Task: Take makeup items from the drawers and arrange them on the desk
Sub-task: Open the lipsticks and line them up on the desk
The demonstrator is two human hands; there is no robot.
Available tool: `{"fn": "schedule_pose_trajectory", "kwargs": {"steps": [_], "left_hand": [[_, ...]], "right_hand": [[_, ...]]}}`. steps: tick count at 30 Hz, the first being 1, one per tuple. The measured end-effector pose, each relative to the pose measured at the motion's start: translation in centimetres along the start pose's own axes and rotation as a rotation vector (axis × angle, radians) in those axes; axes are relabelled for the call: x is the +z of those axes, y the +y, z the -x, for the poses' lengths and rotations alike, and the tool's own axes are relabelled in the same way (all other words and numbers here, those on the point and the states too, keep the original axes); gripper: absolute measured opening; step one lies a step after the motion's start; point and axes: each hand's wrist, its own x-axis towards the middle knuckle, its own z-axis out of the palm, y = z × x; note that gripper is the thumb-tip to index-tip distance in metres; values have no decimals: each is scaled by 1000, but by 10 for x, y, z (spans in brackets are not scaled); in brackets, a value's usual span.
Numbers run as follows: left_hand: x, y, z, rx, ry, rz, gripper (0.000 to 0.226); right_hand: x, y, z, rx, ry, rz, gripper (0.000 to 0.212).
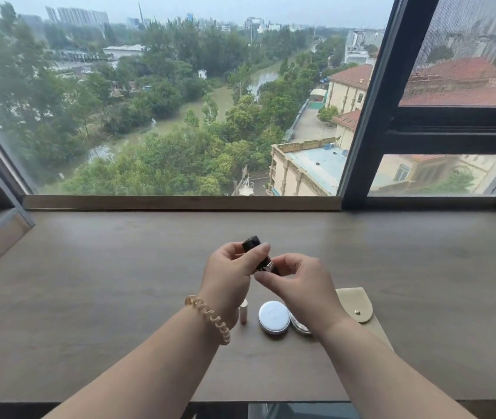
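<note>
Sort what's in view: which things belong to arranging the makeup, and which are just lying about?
Job: black tube, held by left hand and right hand; small white tube; silver compact; second compact, partly hidden by the right wrist; desk.
Lying about: beige snap pouch, contents unseen; coil band on the left wrist; window.

Wide brown wood-grain desk (89, 297), matt and smooth; toward its front edge lie a round silver compact (274, 316) with a satin metallic lid, a short cream plastic stick (243, 311) with a dull sheen, and a beige cloth-like pouch (358, 300), matt, with one shiny brass-coloured snap (357, 312). Small black glossy plastic tube (251, 241), with a clear shiny band at mid-length. Coiled amber translucent plastic wrist band (210, 319), glossy.
</note>
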Motion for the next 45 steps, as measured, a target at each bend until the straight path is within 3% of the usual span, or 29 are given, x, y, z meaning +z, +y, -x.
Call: {"fn": "schedule_pose_trajectory", "kwargs": {"steps": [3, 10, 18, 22, 24, 28, 32, 35, 37, 39, 45], "left_hand": [[4, 1, -1, 34, 44, -27, 21], [7, 5, -1, 59, 131, -46, 16], [9, 4, 2, 7, 215, 19, 18], [-36, 45, -23, -62, 616, 258, 25], [-74, 70, -36, -32, 683, 317, 27], [-83, 62, -29, 6, 498, 296, 10], [-37, 22, -6, -106, 279, 236, 16], [-16, 3, 2, -22, 104, 23, 6], [-11, -4, 4, 41, 5, -69, 26], [-9, -8, 5, 81, -46, -104, 36], [-5, -4, 12, 139, -119, 83, 12]], "right_hand": [[-3, -2, 1, -63, 30, 93, 27], [-8, -6, -1, -263, 109, 262, 13], [-2, 0, -3, -342, 136, 354, 16], [-15, 24, 4, -273, 123, 430, 12], [-32, 49, 13, -169, 130, 363, 10], [-39, 56, 14, 13, 118, 85, 10], [-21, 36, 5, -19, 41, -36, 16], [-14, 24, 4, -59, 2, -155, 13], [-10, 17, 6, -92, 0, -209, 13], [-4, 12, 8, -109, -14, -257, 7], [3, 7, 12, -136, -124, -268, 5]]}}
